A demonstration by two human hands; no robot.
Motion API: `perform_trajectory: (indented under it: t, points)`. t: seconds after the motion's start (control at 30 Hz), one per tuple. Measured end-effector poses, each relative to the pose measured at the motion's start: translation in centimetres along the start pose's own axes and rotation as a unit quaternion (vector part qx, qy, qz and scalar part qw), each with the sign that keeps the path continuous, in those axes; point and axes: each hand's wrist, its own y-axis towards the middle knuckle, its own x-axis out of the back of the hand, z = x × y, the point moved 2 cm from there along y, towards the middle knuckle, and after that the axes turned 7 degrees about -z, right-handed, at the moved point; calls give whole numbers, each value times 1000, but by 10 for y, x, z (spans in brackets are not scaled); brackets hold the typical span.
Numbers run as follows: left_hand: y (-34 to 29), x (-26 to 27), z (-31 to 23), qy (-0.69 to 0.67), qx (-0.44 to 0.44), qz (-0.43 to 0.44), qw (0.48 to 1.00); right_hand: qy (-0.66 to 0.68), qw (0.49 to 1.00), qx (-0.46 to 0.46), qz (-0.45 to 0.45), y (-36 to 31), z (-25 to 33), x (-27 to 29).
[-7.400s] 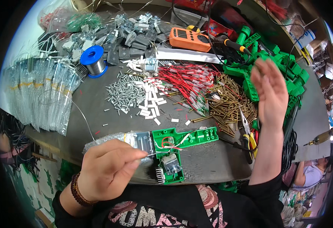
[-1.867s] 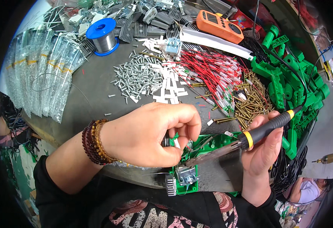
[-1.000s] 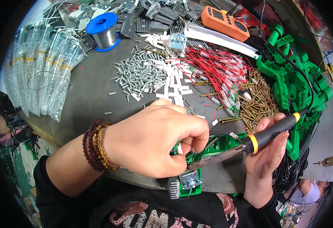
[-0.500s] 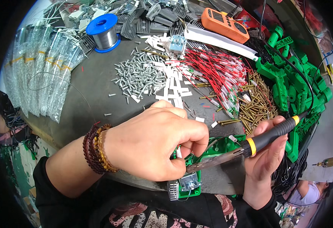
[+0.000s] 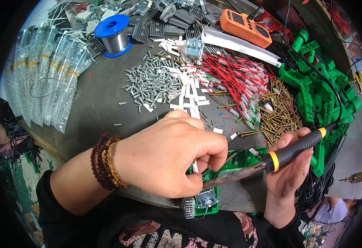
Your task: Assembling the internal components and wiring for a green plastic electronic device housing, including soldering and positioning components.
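My right hand (image 5: 289, 169) grips a soldering iron (image 5: 294, 144) by its black handle with yellow bands. The iron's metal barrel slants down to the left, and its tip end lies close to my left thumb. Over a green plastic housing (image 5: 234, 165), my left hand (image 5: 172, 155) is closed in a pinch; what its fingertips hold is hidden under them. A small metal-and-clear block (image 5: 207, 198) sits in the near end of the housing, beside a grey ribbed piece (image 5: 188, 206).
Silver screws (image 5: 152, 80), white strips (image 5: 189, 91), red-wired parts (image 5: 239, 78) and brass pins (image 5: 280, 113) lie beyond my hands. A blue solder spool (image 5: 113, 35) and bagged parts (image 5: 44, 78) are left; an orange multimeter (image 5: 245, 28) is at the back, with green housings (image 5: 321, 87) right.
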Motion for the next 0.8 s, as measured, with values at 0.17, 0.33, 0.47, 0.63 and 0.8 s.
perform_trajectory:
  t: [0.17,0.33,0.47,0.63,0.8]
  points:
    - [0,0,0,-4,-1,0,1000,0,1000,-3,-4,-1,1,1]
    - [0,0,0,-7,-6,-4,1000,76,996,-18,-31,0,1,9]
    - [-1,0,0,-11,-8,-9,1000,113,993,-25,-18,6,6,18]
    - [-1,0,0,-14,-7,-9,1000,125,992,-27,-5,8,7,21]
    - [0,0,0,-15,-10,-9,1000,128,991,-25,5,8,8,18]
